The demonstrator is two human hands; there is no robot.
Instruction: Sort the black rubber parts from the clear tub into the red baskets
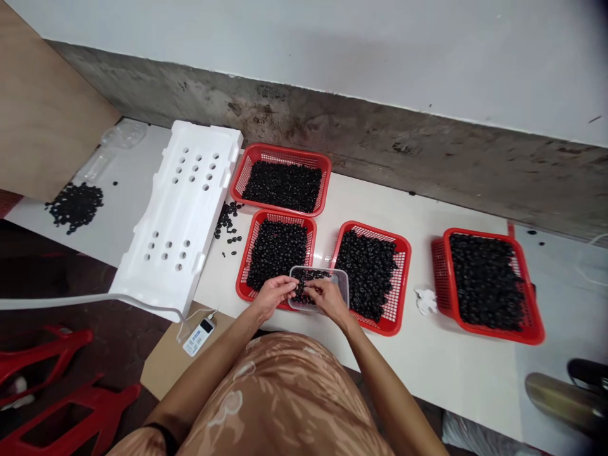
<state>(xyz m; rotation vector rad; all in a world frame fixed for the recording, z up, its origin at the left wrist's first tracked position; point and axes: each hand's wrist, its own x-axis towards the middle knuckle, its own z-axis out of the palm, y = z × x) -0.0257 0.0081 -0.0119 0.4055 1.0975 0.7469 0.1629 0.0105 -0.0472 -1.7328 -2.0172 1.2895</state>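
Over a clear plastic tub [341,278] holding small black parts, my two hands work close together. My left hand [274,294] is closed, thumb and fingertips pinched at the tub's left side on a small black part. From the right, my right hand [327,296] reaches over the tub with bent fingers pinched together; what they hold is too small to make out. Behind and left of the tub stands a red basket [278,250] full of black ring-like parts. Another red basket [368,272] of similar parts is just to the right.
A third red basket [282,180] sits farther back, and another [489,288] at the right. A white foam tray [173,209] lies left, beside loose black parts [228,218]. Crumpled tissue [426,301], a black pile [76,206], a power bank [199,337] and red stools [71,418] also show.
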